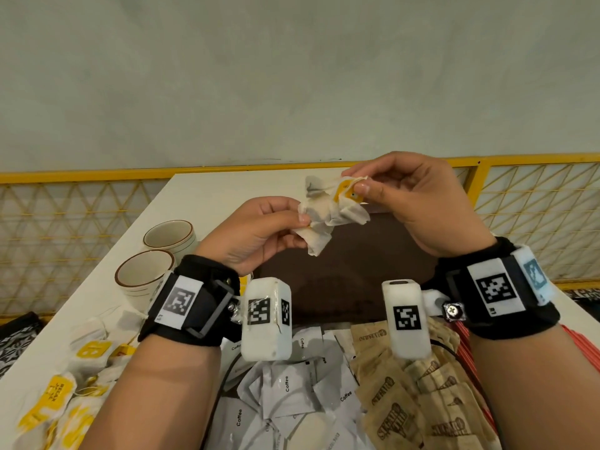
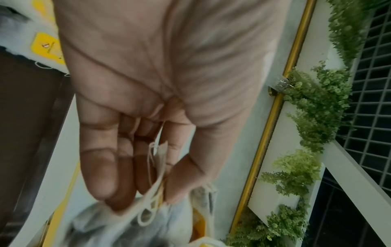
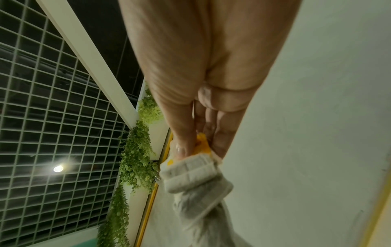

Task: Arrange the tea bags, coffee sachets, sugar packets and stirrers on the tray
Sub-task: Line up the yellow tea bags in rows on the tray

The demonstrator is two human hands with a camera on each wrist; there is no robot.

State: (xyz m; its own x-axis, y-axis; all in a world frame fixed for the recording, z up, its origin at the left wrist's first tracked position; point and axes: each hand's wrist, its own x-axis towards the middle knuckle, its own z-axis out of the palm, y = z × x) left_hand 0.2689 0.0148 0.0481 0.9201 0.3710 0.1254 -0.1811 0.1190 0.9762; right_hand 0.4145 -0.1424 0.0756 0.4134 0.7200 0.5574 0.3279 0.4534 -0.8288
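**Both hands hold a tangled clump of tea bags above the tray**

In the centre of the head view, the left hand [image 1: 259, 235] and the right hand [image 1: 418, 203] are raised over the table [image 1: 201, 203] with a bunched clump of tea bags [image 1: 328, 212] between them. The left hand pinches the lower left edge of the clump between thumb and fingers; in the left wrist view the fingers [image 2: 99, 167] close on the bag paper and a loop of white string. The right hand pinches the upper right of the clump at a yellow tag [image 1: 345, 191], thumb against fingertips; the right wrist view shows that tag squeezed between thumb and fingers, with a folded bag hanging just below.

Below the clump, in the middle of the frame, lies the dark brown tray [image 1: 350, 271]. Along the bottom edge the supplies lie in heaps: loose tea bags with yellow tags [image 1: 61, 394] at lower left, white coffee sachets [image 1: 285, 391] at bottom centre, brown sugar packets [image 1: 422, 394] to their right, and red stirrers [image 1: 581, 352] at the far right edge, partly hidden by the right forearm. Two cream cups with brown rims [image 1: 156, 258] stand at centre left, just beside the tray.
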